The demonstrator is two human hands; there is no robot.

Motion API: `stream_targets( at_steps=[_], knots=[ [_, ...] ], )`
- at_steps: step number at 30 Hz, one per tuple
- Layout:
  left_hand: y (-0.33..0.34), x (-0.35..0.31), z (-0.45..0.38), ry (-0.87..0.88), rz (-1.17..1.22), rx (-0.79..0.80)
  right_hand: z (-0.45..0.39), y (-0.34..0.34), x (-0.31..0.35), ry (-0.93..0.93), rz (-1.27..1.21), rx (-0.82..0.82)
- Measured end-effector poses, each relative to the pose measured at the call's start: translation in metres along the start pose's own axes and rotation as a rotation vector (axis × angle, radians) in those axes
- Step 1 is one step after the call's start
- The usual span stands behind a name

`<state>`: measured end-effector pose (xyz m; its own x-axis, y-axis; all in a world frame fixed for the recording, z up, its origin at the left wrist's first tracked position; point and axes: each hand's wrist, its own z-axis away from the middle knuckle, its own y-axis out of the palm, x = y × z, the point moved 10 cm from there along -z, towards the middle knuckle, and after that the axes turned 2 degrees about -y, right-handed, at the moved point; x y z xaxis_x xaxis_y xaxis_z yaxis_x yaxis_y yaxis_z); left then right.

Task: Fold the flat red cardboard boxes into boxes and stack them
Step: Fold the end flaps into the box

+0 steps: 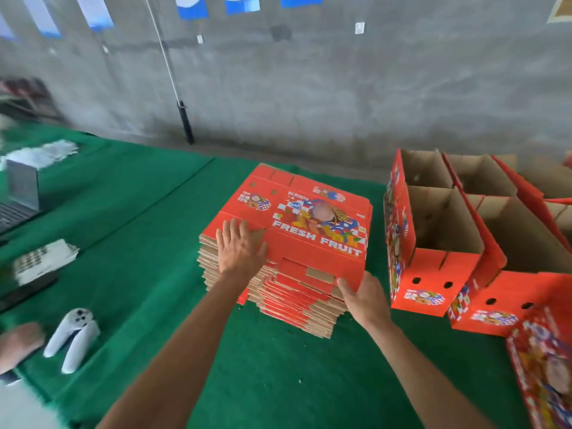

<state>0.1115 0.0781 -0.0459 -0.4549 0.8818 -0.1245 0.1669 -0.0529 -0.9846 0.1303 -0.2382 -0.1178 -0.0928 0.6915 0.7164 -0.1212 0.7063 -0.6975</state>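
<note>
**Reaching onto the stack of flat boxes**

Looking down from the head camera, I see my left hand [240,247] lying flat, fingers straight and slightly spread, on the near left corner of the top flat box [309,221]. That sheet, printed FRESH FRUIT, lies on top of the stack of flat red boxes [294,301], which sits on the green table cover [148,243] near the middle of the view. My right hand [366,300] is at the sheet's near right corner, fingers bent against its edge, thumb alongside; I cannot tell whether they truly pinch it. Just right of the stack stand the folded boxes [433,243], open tops up, packed side by side in a row. At far left lie a laptop [21,193], a white controller [74,335] and another person's blurred hand [20,342].
</note>
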Motion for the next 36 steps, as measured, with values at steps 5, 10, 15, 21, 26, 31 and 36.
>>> stream_targets(
  at_steps=[5,10,15,21,26,31,36],
  knots=[
    [0.005,0.026,-0.026,-0.052,0.04,0.043,-0.01,0.01,-0.002,0.024,-0.119,0.041],
    [-0.002,0.029,-0.032,-0.109,-0.035,0.078,-0.009,0.001,0.002,0.106,-0.323,-0.017],
    [-0.009,0.021,-0.029,-0.008,-0.303,0.075,-0.005,-0.017,-0.004,0.243,-0.519,-0.151],
    [-0.016,0.016,-0.023,0.208,-0.513,-0.014,0.005,-0.02,0.004,0.321,-0.801,-0.126],
    [-0.049,0.008,-0.024,0.324,-0.468,-0.102,0.028,-0.028,0.001,0.437,-0.929,-0.127],
    [-0.112,0.019,-0.013,0.141,-0.074,-0.192,0.079,-0.047,0.007,0.462,-1.056,0.005],
    [-0.206,-0.035,0.014,0.187,-0.103,-0.225,0.132,-0.095,0.023,0.278,-0.414,0.324]
  ],
)
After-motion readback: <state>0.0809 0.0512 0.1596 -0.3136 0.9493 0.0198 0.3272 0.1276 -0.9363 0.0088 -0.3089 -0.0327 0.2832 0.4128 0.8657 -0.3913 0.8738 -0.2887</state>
